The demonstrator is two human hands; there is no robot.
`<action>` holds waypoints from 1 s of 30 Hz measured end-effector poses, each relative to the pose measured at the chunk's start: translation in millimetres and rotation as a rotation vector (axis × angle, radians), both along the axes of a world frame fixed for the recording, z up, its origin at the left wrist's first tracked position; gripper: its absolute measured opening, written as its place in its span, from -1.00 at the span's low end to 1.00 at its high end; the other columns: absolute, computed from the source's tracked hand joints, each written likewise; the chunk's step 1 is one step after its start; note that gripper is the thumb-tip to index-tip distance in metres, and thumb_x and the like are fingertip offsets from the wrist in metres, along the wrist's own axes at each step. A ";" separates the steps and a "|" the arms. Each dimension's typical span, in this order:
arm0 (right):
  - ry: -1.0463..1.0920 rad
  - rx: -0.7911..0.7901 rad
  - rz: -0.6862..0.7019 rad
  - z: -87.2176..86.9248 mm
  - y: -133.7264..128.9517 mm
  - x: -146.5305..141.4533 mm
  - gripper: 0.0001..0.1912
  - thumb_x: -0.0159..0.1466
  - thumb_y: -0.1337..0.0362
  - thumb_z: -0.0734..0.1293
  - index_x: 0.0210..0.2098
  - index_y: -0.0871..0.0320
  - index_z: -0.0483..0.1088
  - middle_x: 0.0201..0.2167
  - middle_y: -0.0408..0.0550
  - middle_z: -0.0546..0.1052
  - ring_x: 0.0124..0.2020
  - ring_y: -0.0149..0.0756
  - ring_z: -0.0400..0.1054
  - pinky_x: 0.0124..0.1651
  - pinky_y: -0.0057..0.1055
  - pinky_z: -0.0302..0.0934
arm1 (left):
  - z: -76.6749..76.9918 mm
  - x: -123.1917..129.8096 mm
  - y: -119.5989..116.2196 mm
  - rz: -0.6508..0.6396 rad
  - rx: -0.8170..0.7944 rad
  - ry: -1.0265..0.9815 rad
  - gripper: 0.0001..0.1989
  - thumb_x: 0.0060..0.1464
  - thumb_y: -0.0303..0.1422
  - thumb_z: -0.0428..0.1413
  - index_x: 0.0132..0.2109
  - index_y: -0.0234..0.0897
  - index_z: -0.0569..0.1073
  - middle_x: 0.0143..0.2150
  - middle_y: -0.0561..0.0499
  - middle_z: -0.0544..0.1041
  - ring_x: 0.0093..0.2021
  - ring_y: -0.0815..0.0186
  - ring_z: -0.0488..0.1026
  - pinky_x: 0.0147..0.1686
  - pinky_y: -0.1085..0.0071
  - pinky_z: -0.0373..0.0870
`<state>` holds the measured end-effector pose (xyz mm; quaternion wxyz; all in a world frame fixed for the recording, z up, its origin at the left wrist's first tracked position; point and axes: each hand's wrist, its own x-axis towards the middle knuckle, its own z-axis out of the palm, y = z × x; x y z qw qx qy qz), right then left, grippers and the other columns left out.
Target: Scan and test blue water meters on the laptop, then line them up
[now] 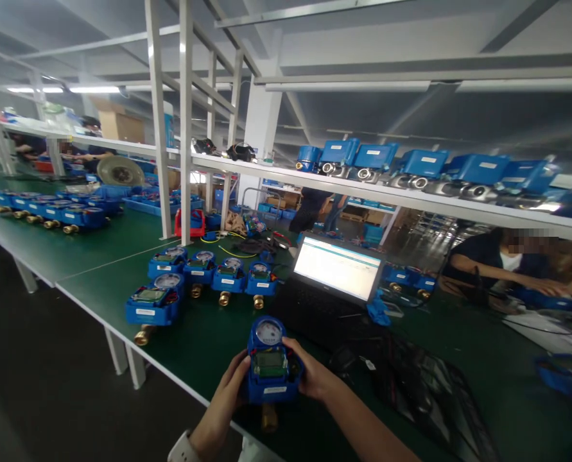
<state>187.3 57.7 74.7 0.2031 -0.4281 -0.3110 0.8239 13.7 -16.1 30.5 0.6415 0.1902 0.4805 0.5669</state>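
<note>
A blue water meter [272,390] with a round dial, a small green circuit board with a display and a brass fitting is between my two hands near the table's front edge. On its left side, my left hand [225,391] grips the housing, with a white band at the wrist. My right hand [312,372] holds the opposite side, fingers round the edge by the dial. Several similar meters [229,276] stand on the green table just beyond, to the left. An open laptop [336,266] with a lit screen sits behind and right of the held meter.
A black bag [423,391] and cables lie right of my hands. More meters [57,210] stand far left. Blue-topped meters [420,163] line the shelf above [386,189]. White posts [186,122] rise mid-table. Across the table on the right, a person [483,263] is seated.
</note>
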 end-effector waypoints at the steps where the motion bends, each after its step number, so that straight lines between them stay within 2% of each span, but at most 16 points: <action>1: -0.049 0.037 0.018 -0.2 1.7 1.0 -0.45 0.41 -0.05 0.09 -0.07 0.26 0.48 -0.35 0.03 0.62 -0.30 -0.26 0.53 -0.09 -0.30 0.38 | -0.7 -0.8 1.0 0.002 -0.008 0.011 -0.25 -0.04 0.03 0.26 0.22 -0.21 0.33 0.10 -0.19 0.56 0.09 -0.05 0.50 -0.09 0.17 0.51; 3: -0.194 0.153 0.042 1.1 2.6 8.4 -0.37 0.38 -0.15 0.09 -0.13 0.26 0.50 -0.39 0.03 0.59 -0.39 -0.28 0.50 -0.21 -0.32 0.38 | -1.4 -3.1 2.4 -0.010 -0.012 0.055 -0.21 -0.04 0.07 0.24 0.26 -0.20 0.29 0.12 -0.21 0.54 0.10 -0.08 0.50 -0.04 0.10 0.49; 6: -0.362 0.480 -0.028 8.8 -0.6 38.8 -0.25 0.21 -0.34 0.19 -0.16 0.26 0.51 -0.37 0.05 0.57 -0.40 -0.26 0.47 -0.31 -0.33 0.36 | -1.7 -8.2 1.7 -0.006 0.019 0.207 -0.15 -0.02 0.17 0.16 0.31 -0.14 0.21 0.14 -0.22 0.50 0.16 -0.15 0.44 0.09 -0.08 0.39; 8: -0.376 0.731 -0.187 16.1 -3.1 74.3 -0.22 0.13 -0.37 0.26 -0.08 0.21 0.49 -0.28 0.08 0.58 -0.32 -0.21 0.48 -0.27 -0.29 0.37 | -2.8 -10.9 0.0 0.051 0.123 0.361 -0.14 0.01 0.22 0.08 0.34 -0.11 0.15 0.25 -0.25 0.39 0.26 -0.20 0.33 0.19 -0.20 0.26; 10: -0.475 0.943 -0.418 19.8 -4.0 119.0 -0.28 0.15 -0.32 0.26 -0.02 0.16 0.47 -0.19 0.10 0.57 -0.21 -0.14 0.48 -0.16 -0.20 0.39 | -4.7 -11.8 -2.0 0.110 0.321 0.509 -0.17 0.03 0.23 0.03 0.33 -0.07 0.15 0.38 -0.23 0.21 0.37 -0.21 0.14 0.27 -0.25 0.13; 12: -0.776 1.101 -0.648 14.1 -2.7 165.8 -0.39 0.18 -0.22 0.24 -0.05 0.13 0.47 -0.11 0.13 0.55 -0.08 -0.05 0.44 0.02 -0.07 0.34 | -6.3 -10.4 -3.8 0.116 0.509 0.627 -0.22 0.00 0.21 0.09 0.29 -0.02 0.23 0.44 -0.15 0.10 0.42 -0.20 0.02 0.31 -0.23 0.07; 13: -0.977 1.170 -0.718 6.9 -1.4 187.3 -0.42 0.17 -0.16 0.24 -0.06 0.14 0.47 -0.06 0.16 0.53 -0.01 0.01 0.41 0.10 0.01 0.29 | -6.7 -9.1 -4.3 0.104 0.562 0.677 -0.24 -0.03 0.19 0.14 0.26 0.00 0.29 0.44 -0.11 0.09 0.43 -0.20 -0.01 0.32 -0.23 0.07; 14: -1.169 1.206 -0.740 -3.0 0.1 206.2 -0.43 0.15 -0.11 0.25 -0.05 0.16 0.46 -0.01 0.19 0.51 0.08 0.09 0.35 0.19 0.08 0.20 | -6.8 -7.6 -4.5 0.089 0.587 0.713 -0.25 -0.07 0.17 0.19 0.23 0.02 0.33 0.44 -0.08 0.09 0.42 -0.22 0.00 0.31 -0.23 0.09; 16: -1.422 1.160 -0.668 -28.5 3.0 234.5 -0.40 0.12 -0.03 0.24 0.03 0.21 0.42 0.07 0.22 0.46 0.14 0.14 0.31 0.24 0.12 0.16 | -6.3 -4.4 -4.3 0.066 0.579 0.735 -0.27 -0.11 0.13 0.25 0.21 0.05 0.38 0.45 -0.06 0.07 0.39 -0.27 0.05 0.26 -0.28 0.16; 19: -1.554 1.095 -0.533 -66.8 5.9 254.2 -0.36 0.17 0.02 0.19 0.15 0.24 0.33 0.18 0.24 0.37 0.18 0.12 0.30 0.23 0.06 0.20 | -5.5 0.2 -4.0 0.065 0.561 0.704 -0.31 -0.07 0.11 0.24 0.20 0.07 0.38 0.44 -0.05 0.09 0.38 -0.29 0.08 0.20 -0.31 0.25; 21: -1.561 1.104 -0.499 -84.0 7.4 258.2 -0.38 0.21 0.04 0.15 0.18 0.22 0.29 0.20 0.22 0.35 0.18 0.08 0.31 0.22 0.00 0.24 | -5.6 2.7 -4.8 0.086 0.562 0.694 -0.34 -0.05 0.09 0.23 0.19 0.06 0.40 0.42 -0.03 0.17 0.39 -0.26 0.07 0.24 -0.24 0.25; 24: -1.541 1.162 -0.523 -95.9 10.7 260.7 -0.42 0.23 0.06 0.14 0.16 0.19 0.29 0.16 0.19 0.38 0.17 0.04 0.33 0.20 -0.02 0.27 | -6.2 5.0 -6.7 0.119 0.550 0.671 -0.36 -0.07 0.08 0.25 0.16 0.05 0.44 0.41 0.00 0.22 0.41 -0.26 0.03 0.29 -0.18 0.20; 30: -1.503 1.249 -0.504 -102.3 14.2 263.3 -0.45 0.24 0.06 0.15 0.13 0.19 0.33 0.16 0.20 0.36 0.13 0.05 0.36 0.19 -0.01 0.28 | -9.0 3.7 -6.7 0.134 0.547 0.622 -0.36 -0.12 0.08 0.29 0.13 0.05 0.49 0.41 0.00 0.24 0.41 -0.28 0.02 0.31 -0.12 0.19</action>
